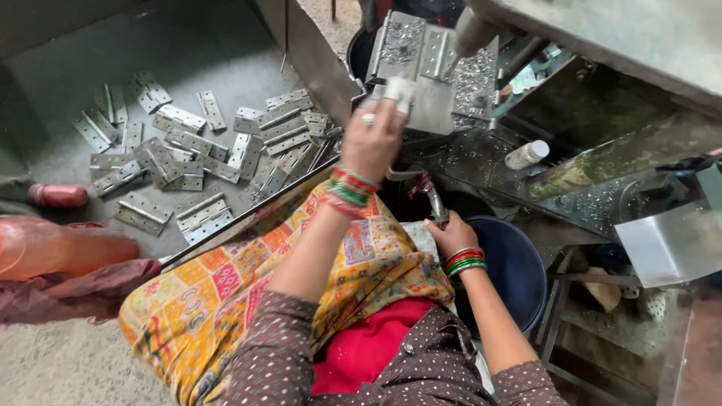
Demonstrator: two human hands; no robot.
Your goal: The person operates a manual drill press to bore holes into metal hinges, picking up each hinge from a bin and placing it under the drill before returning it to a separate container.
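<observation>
Head view: wide grey metal tray (pixel 68 68) at left holds a loose heap of flat silver steel hinges (pixel 188 143). Dark blue round bucket (pixel 519 271) sits at lower right, contents hidden. Left hand (pixel 372 139), fingers curled, presses a silver hinge plate (pixel 421 75) on the machine bed, amid metal shavings. Right hand (pixel 450 234) is closed around a slim metal lever (pixel 435 201).

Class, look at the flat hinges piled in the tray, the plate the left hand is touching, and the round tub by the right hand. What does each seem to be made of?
Hinges: probably steel, bare silvery-grey with a dull sheen and punched screw holes.
Plate under the left hand: likely metal too, pale grey, matte, strewn with bright shavings.
Tub beside the right hand: seemingly plastic, dark blue with a smooth, rounded rim.
</observation>
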